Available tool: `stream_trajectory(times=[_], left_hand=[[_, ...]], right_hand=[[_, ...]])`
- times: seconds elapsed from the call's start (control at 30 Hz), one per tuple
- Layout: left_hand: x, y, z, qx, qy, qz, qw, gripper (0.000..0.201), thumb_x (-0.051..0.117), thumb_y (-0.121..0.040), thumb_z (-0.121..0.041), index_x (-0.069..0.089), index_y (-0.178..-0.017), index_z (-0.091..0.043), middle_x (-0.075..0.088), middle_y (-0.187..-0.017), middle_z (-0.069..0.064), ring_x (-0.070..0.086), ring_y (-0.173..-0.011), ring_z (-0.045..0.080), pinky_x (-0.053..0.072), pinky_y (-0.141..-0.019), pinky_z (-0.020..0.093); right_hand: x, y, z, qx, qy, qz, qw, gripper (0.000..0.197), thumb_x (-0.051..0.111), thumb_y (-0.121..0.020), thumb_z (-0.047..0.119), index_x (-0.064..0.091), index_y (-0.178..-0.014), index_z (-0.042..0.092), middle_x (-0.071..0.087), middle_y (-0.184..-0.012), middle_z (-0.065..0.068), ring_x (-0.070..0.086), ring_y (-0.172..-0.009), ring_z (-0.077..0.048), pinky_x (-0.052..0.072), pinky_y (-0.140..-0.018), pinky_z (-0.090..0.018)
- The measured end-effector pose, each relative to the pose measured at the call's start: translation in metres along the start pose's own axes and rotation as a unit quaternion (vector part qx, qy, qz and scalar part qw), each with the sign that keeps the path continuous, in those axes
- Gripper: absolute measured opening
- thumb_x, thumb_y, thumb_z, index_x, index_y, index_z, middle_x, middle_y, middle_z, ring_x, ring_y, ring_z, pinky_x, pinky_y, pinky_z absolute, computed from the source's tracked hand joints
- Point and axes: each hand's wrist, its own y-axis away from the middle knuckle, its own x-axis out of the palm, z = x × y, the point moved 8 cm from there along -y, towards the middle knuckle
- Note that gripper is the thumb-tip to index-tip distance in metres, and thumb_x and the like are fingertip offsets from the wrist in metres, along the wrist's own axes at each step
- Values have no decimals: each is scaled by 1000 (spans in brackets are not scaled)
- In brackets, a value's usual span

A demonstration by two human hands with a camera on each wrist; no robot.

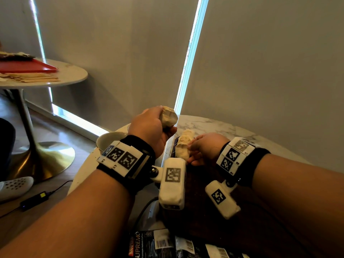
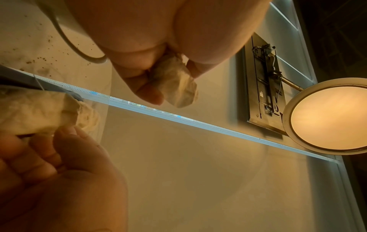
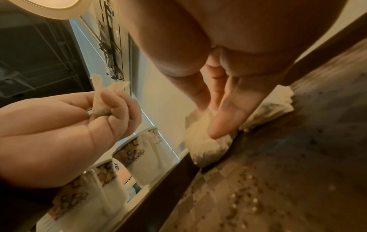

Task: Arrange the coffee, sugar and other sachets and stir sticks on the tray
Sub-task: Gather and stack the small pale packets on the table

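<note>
cups (image 3: 139,150) left of tray (image 1: 201,226) | coffee sachets (image 1: 158,243) just before tray

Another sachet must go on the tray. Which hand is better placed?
Probably left: the left hand grips a free sachet, raised near the tray, while the right hand holds the sachet pile lying there.

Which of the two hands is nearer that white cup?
Left. The left hand is raised right beside the white cup, gripping a crumpled sachet; the right hand lies farther off, holding pale sachets.

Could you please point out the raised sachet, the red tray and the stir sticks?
raised sachet (image 1: 169,118): head view, crumpled middle.
red tray (image 1: 35,67): head view, bare surface.
stir sticks (image 1: 37,77): head view, mid-length.
</note>
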Motion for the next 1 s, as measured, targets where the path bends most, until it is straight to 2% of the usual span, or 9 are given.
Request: stream_trajectory(times=[0.1, 0.17, 0.27, 0.43, 0.5, 0.67, 0.77, 0.83, 1.0], left_hand=[[1, 0, 1, -4, -1, 0, 1000, 10, 56, -100, -20, 61, -95, -13, 63, -94, 11, 62, -77, 21, 53, -50, 25], [0, 0, 1, -3, -4, -1, 1000, 9, 56, -99, -19, 62, -96, -13, 63, -94, 12, 62, -77, 21, 52, -49, 24], [0, -1, 1, 0, -6, 3, 1000, 10, 56, -99, -18, 63, -97, -11, 63, -91, 11, 62, -75, 22, 53, -50, 25], [5, 1, 5, -21, 1, 29, 999, 19, 50, -102, -25, 58, -99, -9, 59, -87, 10, 57, -71, 20, 51, -54, 30], [6, 1, 8, -33, 4, 36, 999, 21, 46, -101, -25, 57, -101, -7, 58, -88, 10, 56, -72, 20, 50, -57, 31], [9, 3, 10, -36, -4, 51, 998, 19, 41, -98, -14, 56, -90, -6, 56, -88, 13, 53, -75, 23, 49, -63, 33], [10, 3, 12, -34, 6, 68, 997, 17, 42, -98, -8, 56, -88, -7, 58, -84, 11, 58, -71, 21, 53, -63, 33], [11, 1, 15, -34, 18, 78, 996, 16, 43, -99, -7, 55, -89, -8, 60, -83, 9, 65, -67, 18, 57, -63, 32], [10, -1, 19, -38, -28, 74, 996, 14, 45, -100, -4, 60, -98, -3, 62, -91, 15, 65, -80, 22, 56, -67, 32]], right_hand=[[-13, 0, 10, -69, 56, -59, 994, 7, 61, -94, 7, 60, -101, 7, 64, -87, -13, 68, -65, -21, 49, -41, -25], [-6, 1, 14, -104, 34, -16, 994, 4, 61, -93, 7, 64, -96, 8, 65, -83, -11, 66, -62, -19, 48, -49, -27], [16, 2, 6, -94, 29, 65, 993, 9, 63, -94, 8, 68, -88, 11, 70, -83, -10, 67, -64, -18, 52, -60, -32], [29, 0, 1, -59, -28, 97, 993, 14, 53, -97, 4, 63, -89, 7, 61, -82, -15, 61, -71, -23, 50, -66, -27], [24, 1, 5, -71, -10, 80, 994, 11, 54, -97, 4, 65, -94, 6, 64, -88, -15, 65, -78, -25, 56, -74, -33], [-4, 17, 34, -213, 1, -9, 977, 12, 62, -88, 5, 67, -93, 15, 68, -85, -7, 63, -66, -15, 48, -52, -27], [-16, 32, 54, -302, -30, -25, 952, 24, 74, -78, 18, 66, -100, 24, 66, -89, -2, 63, -74, -16, 48, -56, -29], [-16, 40, 61, -332, -1, -28, 943, 23, 78, -81, 21, 67, -101, 27, 68, -90, 0, 63, -74, -11, 50, -61, -26], [-12, 44, 67, -356, -10, -27, 934, 12, 74, -85, 11, 71, -88, 21, 71, -81, 3, 62, -61, 4, 44, -53, -10]])
